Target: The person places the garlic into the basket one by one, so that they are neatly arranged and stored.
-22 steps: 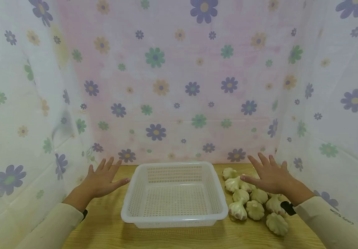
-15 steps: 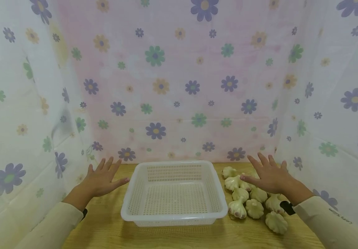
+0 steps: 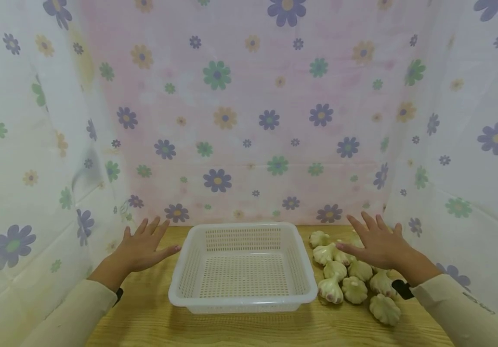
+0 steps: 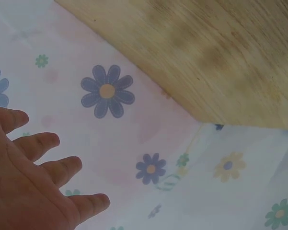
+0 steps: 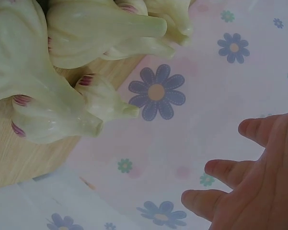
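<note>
Cloth [image 3: 253, 106] printed with purple, green and orange flowers stands left of, behind and right of the white basket [image 3: 244, 301]. Left sleeve [image 3: 73, 308], beige, comes in from front left of the basket, dark band [image 3: 119, 295] at its cuff. Left hand [image 3: 142, 248] is left of the basket, fingers straight and fanned, back to the head camera, thumb pointing toward the basket's left rim; left wrist view shows its fingers in front of the cloth, wood table [image 3: 140, 308] beyond. Basket itself is rectangular, slotted floor and walls, resting upright on the table under it. Garlic bulbs [image 3: 334, 271] are piled on the table right of the basket, nearest ones just beside its right rim, one ribbed bulb farther out, right of its front corner. Right wrist view shows thick stems and purple-red marks. Right hand [image 3: 381, 246] is right of the basket, seen over the back of the pile, fingers stretched and splayed, thumb toward the basket; cannot tell if it touches a bulb. Right sleeve [image 3: 461, 308], beige, unreadable dark lettering, enters from front right of the basket.
</note>
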Demonstrator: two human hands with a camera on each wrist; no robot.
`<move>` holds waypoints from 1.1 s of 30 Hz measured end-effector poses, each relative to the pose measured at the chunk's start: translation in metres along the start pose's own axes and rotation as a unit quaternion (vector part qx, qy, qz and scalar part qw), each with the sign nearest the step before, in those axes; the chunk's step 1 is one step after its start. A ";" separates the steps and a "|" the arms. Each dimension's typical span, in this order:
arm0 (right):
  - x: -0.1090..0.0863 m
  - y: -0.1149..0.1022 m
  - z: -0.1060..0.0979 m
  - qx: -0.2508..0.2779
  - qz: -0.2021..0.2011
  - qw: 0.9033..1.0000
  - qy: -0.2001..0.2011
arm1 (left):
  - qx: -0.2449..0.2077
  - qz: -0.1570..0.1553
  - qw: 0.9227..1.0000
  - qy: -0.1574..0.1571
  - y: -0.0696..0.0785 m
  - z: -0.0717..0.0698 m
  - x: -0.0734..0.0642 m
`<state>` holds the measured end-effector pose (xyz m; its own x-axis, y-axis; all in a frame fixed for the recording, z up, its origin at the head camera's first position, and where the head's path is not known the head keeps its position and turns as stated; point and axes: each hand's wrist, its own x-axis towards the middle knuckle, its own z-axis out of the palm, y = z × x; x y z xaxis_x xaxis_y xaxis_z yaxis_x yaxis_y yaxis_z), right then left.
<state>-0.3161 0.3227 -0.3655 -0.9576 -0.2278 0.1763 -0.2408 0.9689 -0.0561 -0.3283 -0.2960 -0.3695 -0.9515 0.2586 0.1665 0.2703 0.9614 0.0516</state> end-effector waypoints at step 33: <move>-0.034 0.041 0.023 0.145 0.021 0.989 0.031 | -0.355 -0.038 0.934 0.024 0.023 0.064 0.013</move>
<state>-0.2965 0.3678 -0.3961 -0.9583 -0.1737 0.2269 -0.2455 0.9067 -0.3429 -0.3438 -0.2646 -0.4287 -0.9686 0.1721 0.1792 0.2485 0.6682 0.7012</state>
